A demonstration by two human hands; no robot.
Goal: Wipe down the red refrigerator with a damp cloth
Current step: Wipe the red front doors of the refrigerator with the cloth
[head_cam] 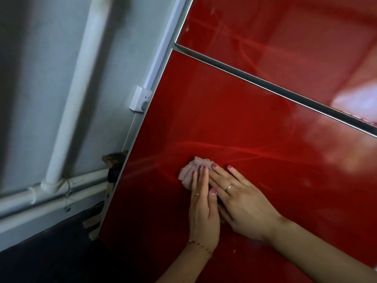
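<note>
refrigerator (234,111) in glossy red fills the right of our tilted view, its lower door panel under our hands and its upper door above a dark, metal-edged gap (271,86) that runs slantwise between the two. the red surface is shiny, with pale curved streaks across it and a bright reflection near the right edge. we press a small pinkish cloth (188,172) flat against the lower door, low and toward its left side. our left hand (203,213) lies on the cloth with its fingers (201,180) straight and close together, flat and not curled; a ring sits on one finger and a thin bracelet at the wrist. our right hand (242,205) lies just beside it, overlapping its edge, fingers straight and slightly spread; the index tip touches the cloth's upper edge while the others rest on the bare red panel. it too wears a ring. to the left of the refrigerator stands a grey-white wall (40,78), blurred, with a white pipe (75,94) running up it and joining another pipe (53,197) along the bottom. a white wall socket (140,99) sits just beside the refrigerator's edge, on a white cable conduit (161,54). the floor (51,262) below is dark.
</note>
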